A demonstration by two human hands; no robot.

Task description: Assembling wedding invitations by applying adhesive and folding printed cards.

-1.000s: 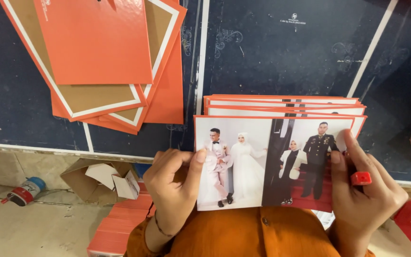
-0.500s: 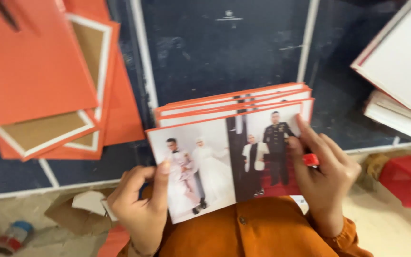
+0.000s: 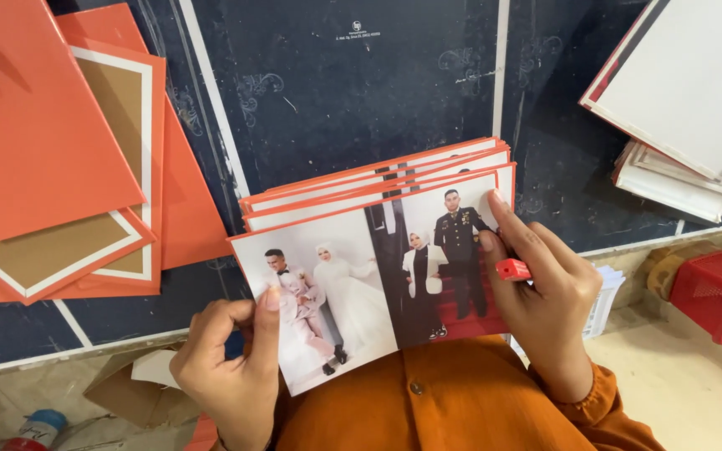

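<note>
Left hand point(image 3: 231, 376) pinching the lower left edge of the printed photo spread point(image 3: 369, 276), thumb on top. Right hand point(image 3: 545, 292) gripping its right edge, a small red tool point(image 3: 513, 269) tucked between the fingers. Spread topping a red-edged stack point(image 3: 378, 188) over the dark table point(image 3: 336, 92).

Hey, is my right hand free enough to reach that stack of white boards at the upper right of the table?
Probably not yet: the right hand is gripping the photo sheet and a small red tool. The path to the white boards looks open.
</note>
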